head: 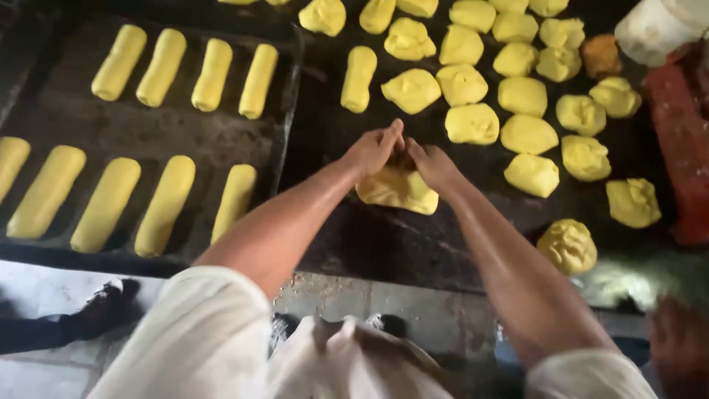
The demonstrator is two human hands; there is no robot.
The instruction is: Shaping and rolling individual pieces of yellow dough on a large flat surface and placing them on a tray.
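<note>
Both hands work one flattened yellow dough piece (pixel 399 191) lying on the dark worktop (pixel 384 244) at frame centre. The left hand (pixel 374 150) presses on the piece's upper edge with fingers bent and pinching the dough; the right hand (pixel 432 164) meets it from 3 o'clock, fingers likewise curled onto the same edge. The fingertips of the two hands touch each other. At 12 to 3 o'clock from the hands, a cluster of rough dough lumps (pixel 528 134) lies in loose rows on the worktop, near but apart from the piece in hand. One shaped dough roll (pixel 358 79) lies at 11 o'clock, just beside the lumps. At 9 to 10 o'clock, a dark tray (pixel 155 137) holds two rows of rolls (pixel 166 205), laid parallel and apart. A white tub (pixel 653 29) sits at 2 o'clock in the far corner, with a red block-shaped object (pixel 683 148) below it at 3 o'clock; no label is legible on either. A browner lump (pixel 600 55) lies just beside the tub. A dark shoe (pixel 100 303) shows on the floor at 8 o'clock.
</note>
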